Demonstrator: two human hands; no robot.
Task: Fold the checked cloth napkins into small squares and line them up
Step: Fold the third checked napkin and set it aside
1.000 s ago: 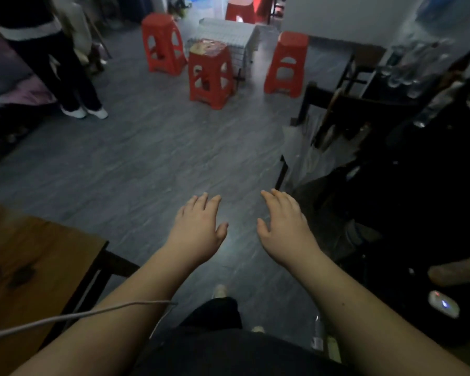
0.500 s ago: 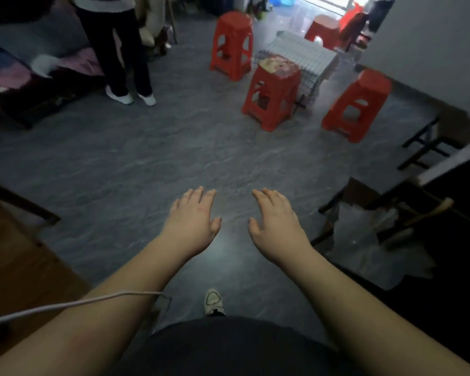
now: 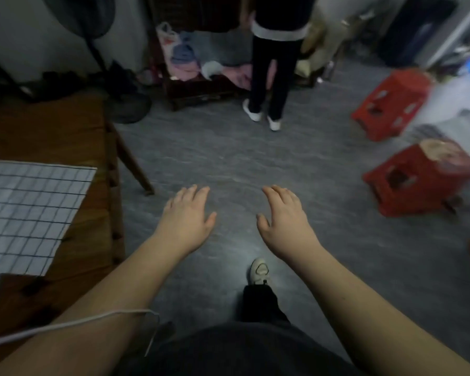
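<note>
"On the left, over the brown wooden table (image 3: 92, 240), what had turned up?"

"A white cloth napkin with a dark check (image 3: 30, 213), lying flat and unfolded. Half a second before, only grey floor and red plastic stools (image 3: 418, 177) were ahead. The view had swung left, so the stools now sat far right."

"And for the task?"

"Folding, I judged, had not begun; the cloth was only now coming near."

"The hands?"

"Left hand (image 3: 186, 215) and right hand (image 3: 282, 215) stayed stretched forward over the floor, palms down, fingers loosely straight. They were apart from each other, holding nothing, and clear of the napkin."
</note>
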